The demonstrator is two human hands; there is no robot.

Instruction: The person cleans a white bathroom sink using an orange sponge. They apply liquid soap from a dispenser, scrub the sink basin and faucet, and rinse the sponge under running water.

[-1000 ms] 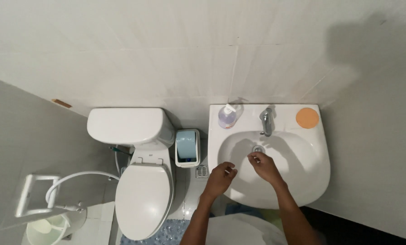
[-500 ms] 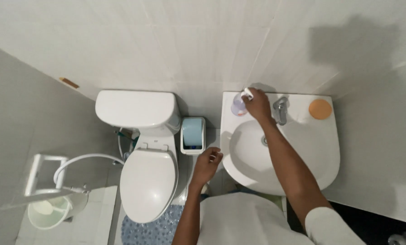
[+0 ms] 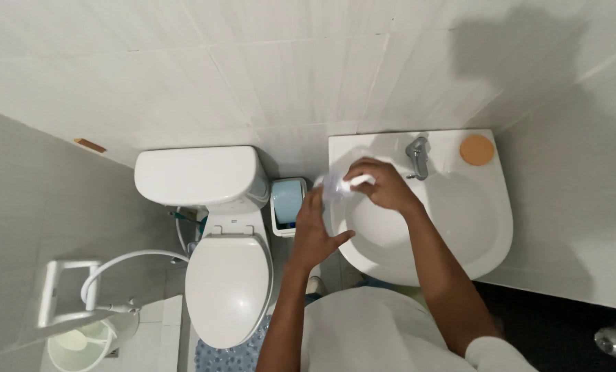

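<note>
My right hand (image 3: 380,184) grips a small clear bottle with a white pump top (image 3: 337,184), holding it over the left rim of the white sink (image 3: 490,227). My left hand (image 3: 315,231) sits just under the bottle with its palm up and fingers apart, holding nothing. A metal tap (image 3: 418,156) stands at the back of the sink. An orange round soap (image 3: 476,149) lies on the sink's back right corner.
A white toilet (image 3: 222,275) with shut lid and cistern (image 3: 197,176) stands to the left. A small pale blue bin (image 3: 288,203) sits between toilet and sink. A hose (image 3: 125,265), white rail (image 3: 63,293) and bucket (image 3: 80,344) are at lower left.
My right hand has lifted the bottle from the sink's back left corner and brought it forward. My left hand has risen under it.
</note>
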